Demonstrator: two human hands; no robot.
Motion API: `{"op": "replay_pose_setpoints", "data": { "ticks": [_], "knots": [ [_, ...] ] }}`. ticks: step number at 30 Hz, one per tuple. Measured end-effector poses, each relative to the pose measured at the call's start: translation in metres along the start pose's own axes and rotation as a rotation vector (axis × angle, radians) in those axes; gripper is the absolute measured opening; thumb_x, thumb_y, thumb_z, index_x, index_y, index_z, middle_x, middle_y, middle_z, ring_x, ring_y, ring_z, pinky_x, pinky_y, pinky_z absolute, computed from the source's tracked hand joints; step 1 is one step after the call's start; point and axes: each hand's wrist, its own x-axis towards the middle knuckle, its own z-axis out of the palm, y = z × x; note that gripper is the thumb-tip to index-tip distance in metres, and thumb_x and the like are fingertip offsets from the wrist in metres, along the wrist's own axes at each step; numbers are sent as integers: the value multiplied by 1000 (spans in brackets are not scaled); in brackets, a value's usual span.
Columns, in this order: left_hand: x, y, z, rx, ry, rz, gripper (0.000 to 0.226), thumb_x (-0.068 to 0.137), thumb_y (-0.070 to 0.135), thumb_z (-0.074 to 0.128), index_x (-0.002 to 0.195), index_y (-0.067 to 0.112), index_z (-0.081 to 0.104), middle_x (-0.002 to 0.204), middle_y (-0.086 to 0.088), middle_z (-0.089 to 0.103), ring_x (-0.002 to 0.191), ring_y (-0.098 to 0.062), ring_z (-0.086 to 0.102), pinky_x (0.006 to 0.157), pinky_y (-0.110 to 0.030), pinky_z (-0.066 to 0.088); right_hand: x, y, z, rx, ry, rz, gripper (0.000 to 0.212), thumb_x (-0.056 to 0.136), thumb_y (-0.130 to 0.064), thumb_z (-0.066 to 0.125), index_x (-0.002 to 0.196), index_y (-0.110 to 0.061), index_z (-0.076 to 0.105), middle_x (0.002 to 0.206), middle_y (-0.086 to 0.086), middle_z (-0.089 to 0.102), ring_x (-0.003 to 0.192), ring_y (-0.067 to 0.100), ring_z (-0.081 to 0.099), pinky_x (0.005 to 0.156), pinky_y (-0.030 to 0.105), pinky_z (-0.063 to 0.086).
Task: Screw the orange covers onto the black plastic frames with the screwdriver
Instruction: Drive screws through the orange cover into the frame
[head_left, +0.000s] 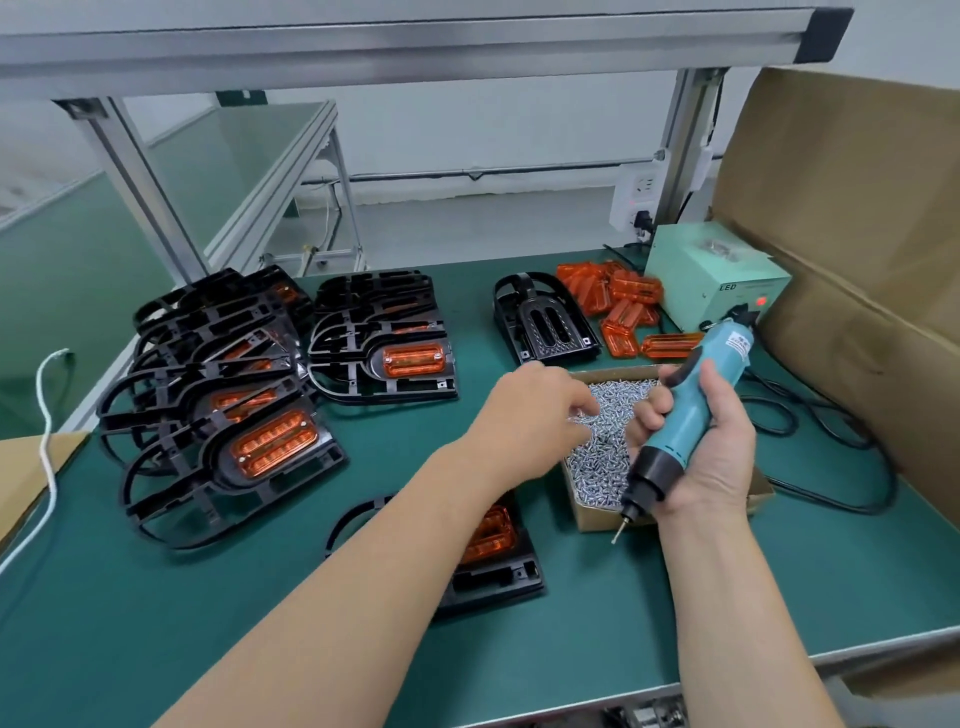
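Firmly, the teal electric screwdriver (680, 426) was gripped in the right hand (696, 447), fingers wrapped closed around its body, bit tilted down and to the left over the near edge of the cardboard box of screws (602, 436). The left hand (530, 405) was reached into the same box, fingers curled down onto the screws; whether a screw was actually pinched could not be told. Under the left forearm, a black frame with an orange cover (493, 535) seated in it was laid on the green mat (260, 623), partly hidden. To the left, stacks of finished frames (234, 405) with orange covers fitted were piled, overlapping. Behind the box, one bare black frame (545, 322) was laid flat, and just beside it on the right a loose heap of orange covers (618, 306) was spread. The screwdriver's black cable (831, 467) was trailed across the mat toward the pale green power unit (711, 275) at the back, next to a large cardboard carton (857, 234).
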Motion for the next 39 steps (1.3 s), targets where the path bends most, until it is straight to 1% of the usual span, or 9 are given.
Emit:
{"op": "replay_pose_setpoints", "data": {
  "ticks": [3, 6, 11, 17, 23, 28, 31, 36, 39],
  "knots": [
    [19, 14, 15, 206, -174, 83, 15, 87, 36, 68, 101, 32, 66, 99, 3, 61, 104, -22, 53, 79, -34, 37, 0, 0, 0, 17, -3, -18, 28, 96, -39, 59, 89, -12, 61, 64, -1, 50, 50, 10, 45, 48, 19, 38],
    [25, 15, 28, 221, -162, 106, 17, 88, 24, 63, 80, 31, 50, 87, 7, 58, 95, -22, 60, 74, -34, 33, 0, 0, 0, 38, 0, -22, 29, 96, -39, 59, 89, -12, 61, 64, 0, 50, 50, 10, 45, 48, 19, 39],
    [23, 12, 33, 87, -51, 67, 11, 87, 21, 64, 90, 26, 73, 92, 1, 72, 90, -25, 62, 72, -31, 36, 2, 1, -1, 45, 6, -18, 27, 92, -40, 61, 88, -14, 61, 64, -1, 51, 50, 11, 44, 48, 19, 36],
    [19, 12, 37, 23, 83, 32, 17, 93, 26, 61, 99, 23, 77, 93, -2, 73, 91, -26, 62, 77, -36, 47, 3, 0, -2, 36, 2, 1, 29, 86, -42, 66, 90, -14, 61, 65, -1, 51, 50, 10, 45, 47, 19, 37],
    [9, 11, 36, -243, 188, -56, 4, 85, 17, 71, 86, 18, 67, 77, 9, 62, 82, -17, 59, 82, -36, 49, 2, 0, -1, 8, 22, -6, 27, 94, -40, 62, 90, -14, 62, 65, -1, 52, 51, 10, 45, 49, 19, 38],
    [-14, 0, 28, -526, 289, -251, 21, 78, 26, 80, 64, 26, 65, 60, 14, 62, 61, 3, 55, 58, -10, 41, -2, 1, 7, -28, 34, -4, 25, 94, -38, 62, 95, -14, 63, 64, -1, 53, 49, 9, 47, 48, 17, 39],
    [-36, -10, 24, -719, 309, -360, 16, 78, 25, 81, 67, 23, 69, 60, 10, 66, 55, 0, 56, 56, -12, 42, -5, 1, 18, -22, 41, -15, 21, 94, -35, 63, 94, -14, 63, 64, -2, 53, 50, 9, 48, 48, 16, 40],
    [-70, -17, 15, -950, 273, -398, 12, 83, 6, 73, 82, 17, 72, 74, -5, 74, 71, -13, 72, 76, -24, 52, -10, 4, 48, 25, 33, -43, 19, 85, -21, 70, 99, -14, 59, 72, -1, 55, 57, 9, 48, 48, 17, 43],
    [-86, -20, 11, -1065, 293, -405, 12, 85, 1, 70, 84, 13, 72, 78, -8, 75, 73, -18, 73, 70, -19, 52, -12, 9, 62, 32, 65, -33, 12, 86, -16, 70, 92, -16, 59, 67, -1, 56, 54, 10, 50, 48, 18, 44]
  ]
}}
